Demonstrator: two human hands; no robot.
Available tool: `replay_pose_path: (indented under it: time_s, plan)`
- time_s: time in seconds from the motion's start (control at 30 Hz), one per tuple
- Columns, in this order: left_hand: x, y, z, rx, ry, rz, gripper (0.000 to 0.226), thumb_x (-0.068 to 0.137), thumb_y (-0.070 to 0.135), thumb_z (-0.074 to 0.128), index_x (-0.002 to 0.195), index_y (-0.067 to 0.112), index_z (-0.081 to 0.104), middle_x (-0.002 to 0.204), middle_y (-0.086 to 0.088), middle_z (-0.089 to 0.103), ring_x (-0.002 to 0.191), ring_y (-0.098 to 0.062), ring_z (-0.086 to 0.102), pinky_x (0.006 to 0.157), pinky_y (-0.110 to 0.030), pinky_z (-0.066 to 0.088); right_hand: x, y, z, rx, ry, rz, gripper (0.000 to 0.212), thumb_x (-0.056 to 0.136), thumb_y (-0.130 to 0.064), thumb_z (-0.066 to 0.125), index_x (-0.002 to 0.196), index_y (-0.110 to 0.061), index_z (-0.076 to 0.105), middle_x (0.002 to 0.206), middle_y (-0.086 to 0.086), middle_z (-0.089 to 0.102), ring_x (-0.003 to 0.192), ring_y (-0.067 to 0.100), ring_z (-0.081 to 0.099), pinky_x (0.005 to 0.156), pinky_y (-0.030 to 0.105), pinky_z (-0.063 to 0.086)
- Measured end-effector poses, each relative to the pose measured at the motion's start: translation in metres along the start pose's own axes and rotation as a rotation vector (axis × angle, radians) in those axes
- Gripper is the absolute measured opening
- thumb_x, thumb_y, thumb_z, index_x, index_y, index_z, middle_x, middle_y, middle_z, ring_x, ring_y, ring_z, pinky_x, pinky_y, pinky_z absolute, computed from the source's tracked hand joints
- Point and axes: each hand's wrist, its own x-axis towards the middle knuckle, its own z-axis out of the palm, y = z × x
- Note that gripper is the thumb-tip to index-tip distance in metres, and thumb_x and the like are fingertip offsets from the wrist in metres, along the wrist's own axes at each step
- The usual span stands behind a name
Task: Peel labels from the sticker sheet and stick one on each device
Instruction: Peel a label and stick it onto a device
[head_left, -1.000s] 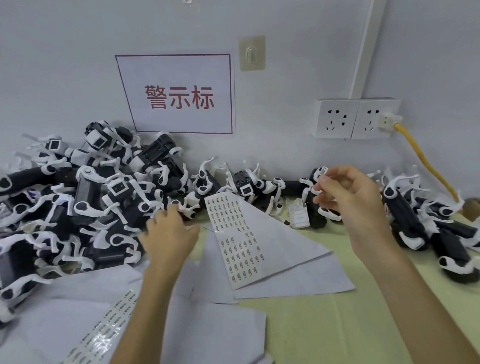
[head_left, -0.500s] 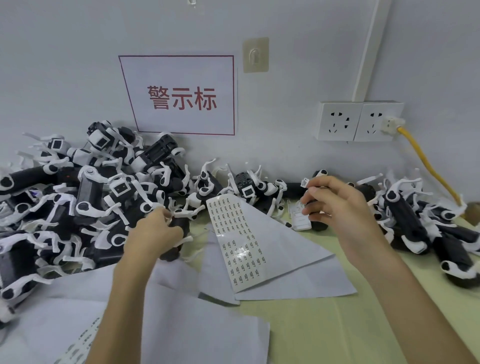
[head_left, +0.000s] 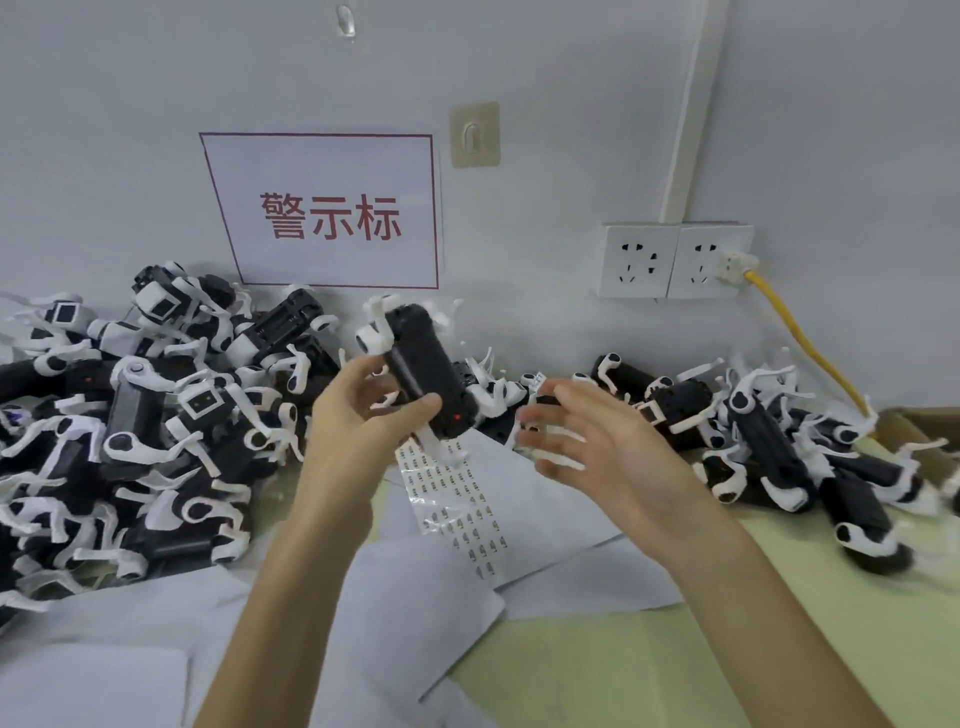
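The left hand (head_left: 363, 415) grips a smooth, black, oblong device (head_left: 426, 374) with white plastic legs. At its 3 o'clock the blurred right hand (head_left: 597, 441) has its fingers spread. The glossy sheet (head_left: 467, 499) lies flat at the device's 6 o'clock.

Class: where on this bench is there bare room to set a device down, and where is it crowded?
Free: the green tabletop at front right, bordered by the white paper sheets and the right pile of devices; also the bare paper at front left, below the left pile of devices. Crowded: both piles along the wall; the sticker sheet lies between them.
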Motion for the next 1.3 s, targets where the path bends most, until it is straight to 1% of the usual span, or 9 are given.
replay_pose_path:
  time_s: [0.2, 0.37, 0.53, 0.6, 0.67, 0.83, 0.97, 1.07, 1.3]
  plan:
    - [-0.014, -0.021, 0.037, -0.110, -0.040, 0.113, 0.044, 0.080, -0.006, 0.078, 0.118, 0.013, 0.065, 0.103, -0.007, 0.078, 0.101, -0.025, 0.074, 0.097, -0.046, 0.055, -0.003, 0.005, 0.010, 0.014, -0.072, 0.159, 0.071, 0.079, -0.052, 0.068, 0.134, -0.007, 0.058, 0.115, 0.020, 0.068, 0.100, 0.037, 0.073, 0.082, 0.042, 0.060]
    - [-0.010, -0.025, 0.035, -0.095, -0.237, 0.219, 0.033, 0.086, 0.009, 0.073, 0.115, 0.025, 0.069, 0.110, 0.000, 0.077, 0.107, -0.015, 0.072, 0.083, -0.020, 0.056, -0.001, 0.002, 0.007, 0.155, 0.036, 0.091, 0.062, 0.088, -0.036, 0.069, 0.136, 0.000, 0.055, 0.123, 0.023, 0.068, 0.104, 0.035, 0.072, 0.087, 0.041, 0.060]
    - [-0.003, -0.033, 0.021, -0.076, -0.551, 0.019, 0.047, 0.084, -0.007, 0.063, 0.129, 0.009, 0.063, 0.127, -0.010, 0.071, 0.118, -0.027, 0.069, 0.098, -0.037, 0.056, 0.001, -0.003, 0.000, 0.311, 0.150, -0.047, 0.058, 0.088, -0.032, 0.068, 0.134, 0.002, 0.058, 0.095, 0.011, 0.070, 0.089, 0.021, 0.070, 0.085, 0.035, 0.060]
    - [-0.003, -0.034, 0.022, -0.162, -0.575, -0.046, 0.040, 0.086, -0.009, 0.059, 0.124, 0.003, 0.068, 0.126, -0.019, 0.070, 0.119, -0.035, 0.067, 0.098, -0.034, 0.056, 0.001, -0.007, -0.006, 0.288, 0.151, -0.086, 0.059, 0.089, -0.034, 0.066, 0.135, 0.002, 0.057, 0.107, 0.016, 0.073, 0.102, 0.022, 0.069, 0.100, 0.039, 0.054]
    - [-0.002, -0.034, 0.023, -0.276, -0.545, -0.148, 0.035, 0.098, 0.001, 0.049, 0.128, 0.005, 0.068, 0.124, -0.019, 0.071, 0.115, -0.036, 0.069, 0.095, -0.037, 0.058, 0.000, -0.011, -0.013, 0.256, 0.132, -0.120, 0.063, 0.090, -0.033, 0.066, 0.139, 0.005, 0.051, 0.121, 0.019, 0.066, 0.114, 0.028, 0.063, 0.110, 0.047, 0.047]
    - [-0.007, -0.023, 0.041, -0.166, -0.640, -0.310, 0.066, 0.094, 0.059, 0.040, 0.136, 0.014, 0.063, 0.119, -0.015, 0.074, 0.110, -0.033, 0.071, 0.091, -0.041, 0.058, -0.003, -0.016, -0.022, -0.023, 0.049, -0.210, 0.062, 0.079, -0.022, 0.082, 0.134, -0.015, 0.053, 0.109, 0.008, 0.074, 0.099, 0.026, 0.071, 0.093, 0.035, 0.057]
    - [-0.014, -0.024, 0.046, -0.090, -0.660, -0.158, 0.030, 0.090, 0.042, 0.068, 0.111, 0.021, 0.074, 0.097, -0.009, 0.073, 0.101, -0.035, 0.070, 0.093, -0.040, 0.053, -0.005, -0.012, -0.014, -0.194, 0.069, -0.296, 0.070, 0.068, -0.035, 0.086, 0.130, -0.027, 0.054, 0.115, 0.004, 0.075, 0.106, 0.025, 0.072, 0.097, 0.038, 0.053]
    - [-0.016, -0.025, 0.039, -0.164, -0.540, -0.109, 0.021, 0.086, 0.035, 0.072, 0.097, 0.017, 0.074, 0.094, -0.006, 0.070, 0.095, -0.023, 0.068, 0.091, -0.039, 0.056, -0.005, -0.013, -0.011, -0.297, 0.166, -0.360, 0.062, 0.071, -0.036, 0.083, 0.127, -0.033, 0.056, 0.119, -0.009, 0.072, 0.107, 0.010, 0.070, 0.087, 0.028, 0.055]
    - [-0.003, -0.022, 0.025, -0.413, -0.194, -0.152, 0.056, 0.086, 0.037, 0.067, 0.129, 0.002, 0.062, 0.120, -0.022, 0.070, 0.108, -0.026, 0.069, 0.094, -0.042, 0.053, -0.005, -0.022, -0.020, -0.309, 0.233, -0.345, 0.012, 0.098, -0.015, 0.062, 0.103, -0.020, 0.072, 0.100, -0.004, 0.077, 0.092, 0.010, 0.072, 0.072, 0.022, 0.054]
